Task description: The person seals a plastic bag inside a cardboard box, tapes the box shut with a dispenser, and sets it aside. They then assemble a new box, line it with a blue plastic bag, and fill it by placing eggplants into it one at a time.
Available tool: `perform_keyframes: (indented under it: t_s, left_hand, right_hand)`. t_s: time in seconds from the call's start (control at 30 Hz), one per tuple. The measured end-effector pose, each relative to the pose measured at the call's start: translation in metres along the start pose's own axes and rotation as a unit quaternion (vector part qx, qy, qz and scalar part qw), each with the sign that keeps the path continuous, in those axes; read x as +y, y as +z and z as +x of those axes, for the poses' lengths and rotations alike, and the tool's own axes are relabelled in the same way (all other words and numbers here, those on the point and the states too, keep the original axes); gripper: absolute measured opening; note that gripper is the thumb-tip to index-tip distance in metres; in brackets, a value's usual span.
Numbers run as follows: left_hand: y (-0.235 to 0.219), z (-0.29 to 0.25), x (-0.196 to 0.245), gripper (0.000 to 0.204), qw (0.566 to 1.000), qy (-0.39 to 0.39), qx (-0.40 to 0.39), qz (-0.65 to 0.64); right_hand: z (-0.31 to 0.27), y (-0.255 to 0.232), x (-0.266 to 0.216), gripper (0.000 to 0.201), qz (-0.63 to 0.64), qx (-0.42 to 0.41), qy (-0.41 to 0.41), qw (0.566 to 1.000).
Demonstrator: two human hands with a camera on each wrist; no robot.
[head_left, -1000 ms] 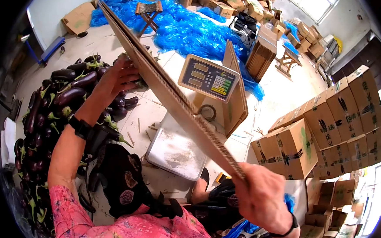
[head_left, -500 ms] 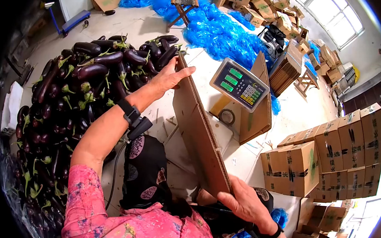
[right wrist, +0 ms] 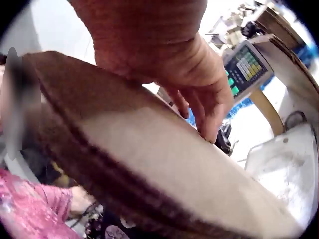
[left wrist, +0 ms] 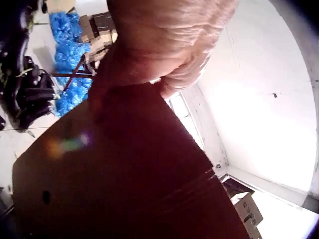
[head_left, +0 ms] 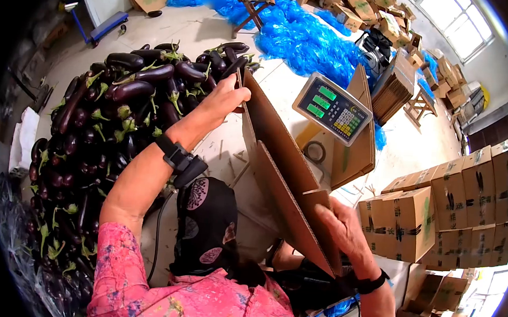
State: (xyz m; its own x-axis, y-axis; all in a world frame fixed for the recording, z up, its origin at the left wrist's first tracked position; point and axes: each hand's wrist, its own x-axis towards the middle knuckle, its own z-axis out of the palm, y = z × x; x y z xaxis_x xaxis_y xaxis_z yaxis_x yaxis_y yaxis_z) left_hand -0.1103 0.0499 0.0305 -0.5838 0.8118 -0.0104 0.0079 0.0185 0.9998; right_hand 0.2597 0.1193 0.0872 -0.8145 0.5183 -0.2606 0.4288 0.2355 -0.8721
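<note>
Parted now, the panels of the flattened carton (head_left: 288,204) show a gap at the lower end, where half a second earlier they lay nearly together. The right hand (head_left: 348,229) has moved from the carton's bottom corner to the edge of its far panel, its grip closed over that edge with the fingers bent. The left hand (head_left: 218,103) remains at the upper end, its grip pinching the corner. The carton is held tilted between both hands, in front of the person's lap.

Just beyond it stands the scale display (head_left: 332,108), its screens lit green, with a tape roll (head_left: 314,152) near its post. The eggplants (head_left: 131,93) are heaped on the floor beside the left arm. Packed boxes (head_left: 400,222) are stacked to the right, and blue plastic (head_left: 310,48) lies farther off.
</note>
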Motion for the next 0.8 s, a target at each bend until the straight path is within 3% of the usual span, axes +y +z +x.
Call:
perform_keyframes:
  t_s: [0.07, 0.1, 0.13, 0.2, 0.27, 0.33, 0.37, 0.4, 0.47, 0.53, 0.6, 0.63, 0.8]
  left_hand:
    - [-0.001, 0.009, 0.008, 0.030, 0.967, 0.070, 0.053, 0.238]
    - [0.000, 0.011, 0.014, 0.028, 0.928, 0.104, 0.078, 0.350]
    - [0.006, 0.004, 0.031, 0.028, 0.919, 0.134, 0.069, 0.365]
    - [0.017, -0.015, 0.057, 0.028, 0.898, 0.187, 0.050, 0.394]
    - [0.024, -0.024, 0.052, 0.030, 0.863, 0.205, -0.045, 0.460]
    - [0.036, -0.032, 0.023, 0.040, 0.871, 0.288, -0.049, 0.396]
    - [0.033, -0.031, 0.019, 0.046, 0.861, 0.245, -0.093, 0.436]
    - [0.034, -0.036, 0.020, 0.047, 0.865, 0.243, -0.097, 0.428]
    - [0.036, -0.041, 0.024, 0.053, 0.873, 0.242, -0.097, 0.413]
    - [0.035, -0.039, 0.021, 0.065, 0.871, 0.244, -0.130, 0.406]
    - [0.041, -0.041, 0.012, 0.071, 0.864, 0.246, -0.153, 0.412]
    - [0.048, -0.039, 0.009, 0.069, 0.857, 0.253, -0.151, 0.422]
    - [0.054, -0.034, 0.002, 0.080, 0.859, 0.283, -0.142, 0.402]
  right_hand:
    - [-0.001, -0.007, 0.007, 0.034, -0.116, 0.072, -0.001, 0.991]
    - [0.001, -0.013, 0.014, 0.031, -0.098, 0.136, -0.004, 0.986]
    - [0.004, -0.022, 0.017, 0.029, -0.082, 0.200, -0.008, 0.976]
    - [0.004, -0.040, 0.007, 0.027, 0.067, 0.238, 0.011, 0.969]
    - [0.005, -0.063, 0.031, 0.028, -0.173, 0.248, 0.079, 0.950]
    - [0.013, -0.041, 0.047, 0.029, -0.124, 0.345, 0.003, 0.930]
    - [0.015, -0.036, 0.055, 0.030, -0.166, 0.380, -0.032, 0.910]
    - [0.014, -0.022, 0.037, 0.036, -0.107, 0.397, -0.007, 0.912]
    - [0.017, -0.009, 0.034, 0.039, -0.034, 0.427, -0.072, 0.901]
    - [0.021, -0.009, 0.028, 0.037, -0.189, 0.474, -0.192, 0.839]
    - [0.025, -0.005, 0.021, 0.036, -0.139, 0.363, -0.231, 0.892]
    - [0.036, 0.003, 0.024, 0.042, -0.147, 0.328, -0.259, 0.897]
    - [0.085, 0.045, 0.045, 0.073, -0.299, 0.187, -0.334, 0.874]
